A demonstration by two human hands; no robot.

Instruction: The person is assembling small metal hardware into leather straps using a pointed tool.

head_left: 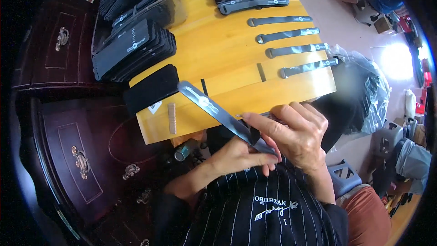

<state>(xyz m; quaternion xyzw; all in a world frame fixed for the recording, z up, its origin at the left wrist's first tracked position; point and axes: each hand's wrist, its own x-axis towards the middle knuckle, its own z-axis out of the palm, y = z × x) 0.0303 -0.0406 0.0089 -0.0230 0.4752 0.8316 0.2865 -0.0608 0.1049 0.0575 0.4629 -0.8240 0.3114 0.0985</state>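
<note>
At the lower centre of the frame, the left hand (pixel 243 157) is gripping the lower end of a dark strap (pixel 214 111), its thumb lying over it. The right hand (pixel 296 136) is bending its fingers beside that end; whether it is pinching anything, I cannot tell. The strap is slanting toward the upper left from the left hand, over the yellow surface (pixel 227 54). Four other straps (pixel 291 34) are lying at the upper right.

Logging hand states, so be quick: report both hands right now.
Left hand: closed, holding a long, flat, dark-grey strap with a rounded end.
Right hand: fingers partly curled near the strap; whether it grips anything cannot be told.
</note>
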